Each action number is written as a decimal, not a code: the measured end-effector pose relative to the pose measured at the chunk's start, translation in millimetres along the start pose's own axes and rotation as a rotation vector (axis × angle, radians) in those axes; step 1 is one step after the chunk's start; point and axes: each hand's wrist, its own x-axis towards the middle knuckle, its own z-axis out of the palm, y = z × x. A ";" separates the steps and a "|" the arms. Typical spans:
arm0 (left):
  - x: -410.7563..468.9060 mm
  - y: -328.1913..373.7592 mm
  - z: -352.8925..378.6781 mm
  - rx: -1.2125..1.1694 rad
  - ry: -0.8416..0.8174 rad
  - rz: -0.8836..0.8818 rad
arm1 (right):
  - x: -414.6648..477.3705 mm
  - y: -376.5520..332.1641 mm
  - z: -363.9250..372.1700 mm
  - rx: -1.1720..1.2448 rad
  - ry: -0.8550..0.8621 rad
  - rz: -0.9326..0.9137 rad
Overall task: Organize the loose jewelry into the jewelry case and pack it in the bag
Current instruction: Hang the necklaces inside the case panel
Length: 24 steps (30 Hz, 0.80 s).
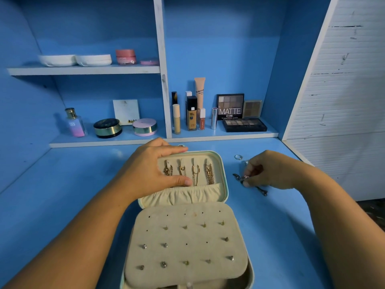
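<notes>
The case (225,178) lies open in the middle of the table (73,195), lid towards the far edge, stud panel (185,243) towards me. My left hand (150,165) is spread over the lid, forefinger along its far rim and thumb across the lining, bracing it. That thumb sits right beside the hung gold chains (195,172), so a careless slide could unhook one.

My right hand (270,170) is just right of the case, fingertips pinched on a dark chain (237,176) that trails out both sides of the pinch. If I lift fast, I judge the loose ends may swing and snag the case rim. They could also sweep the two rings (238,157) lying just beyond towards the right edge of the table. A jolt to the case could loosen the studs. I cannot see the bag
</notes>
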 end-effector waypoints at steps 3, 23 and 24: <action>-0.3 -0.5 0.2 -0.008 -0.008 -0.014 | 2.4 -3.0 4.2 -0.026 0.031 -0.013; -0.4 -13.4 14.6 -0.059 -0.169 -0.201 | -0.3 -15.7 2.4 0.482 0.307 -0.237; -1.0 -12.4 14.9 -0.047 -0.174 -0.202 | -1.5 -18.1 2.6 0.523 0.320 -0.263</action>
